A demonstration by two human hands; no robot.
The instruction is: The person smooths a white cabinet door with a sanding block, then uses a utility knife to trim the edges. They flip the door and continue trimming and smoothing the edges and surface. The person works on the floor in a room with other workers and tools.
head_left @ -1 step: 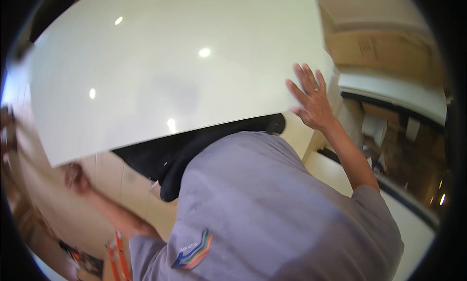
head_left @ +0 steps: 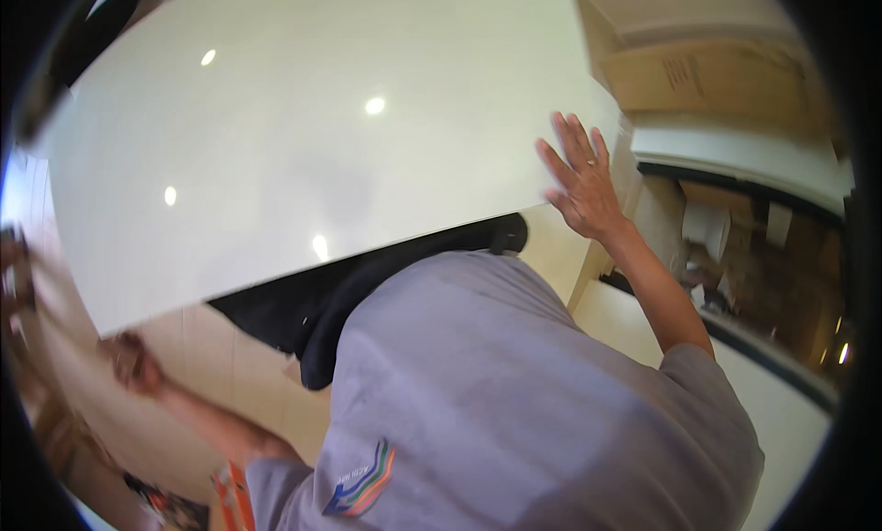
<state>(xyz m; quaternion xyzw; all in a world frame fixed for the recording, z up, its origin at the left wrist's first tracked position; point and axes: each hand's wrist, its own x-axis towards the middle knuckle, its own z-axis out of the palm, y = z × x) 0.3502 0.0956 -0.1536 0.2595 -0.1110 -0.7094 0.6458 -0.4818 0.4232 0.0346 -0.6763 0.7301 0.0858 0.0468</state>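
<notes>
A large glossy white panel [head_left: 303, 136] spans the upper part of the view, tilted, with its near edge running down to the left corner. My right hand [head_left: 588, 186] lies on its right end, fingers stretched and spread, a ring on one finger. Close below the left corner is my left hand [head_left: 136, 366], blurred, with its fingers curled; what they hold, if anything, I cannot make out. Under the panel's near edge my dark trousers [head_left: 312, 301] show, and my grey shirt [head_left: 524, 375] fills the lower middle.
At the right lies a brown cardboard box [head_left: 707, 76] above a white ledge [head_left: 735, 150]. Beyond it, a dark-framed opening [head_left: 763, 265] holds loose pieces. Orange-red tool handles [head_left: 234, 499] stand at lower left, over pale floor tiles [head_left: 207, 347]. Blurred dark objects edge the far left.
The panel's left corner sits slightly lower in the view, and my left hand has shifted down and left with it. My right hand keeps its place on the panel.
</notes>
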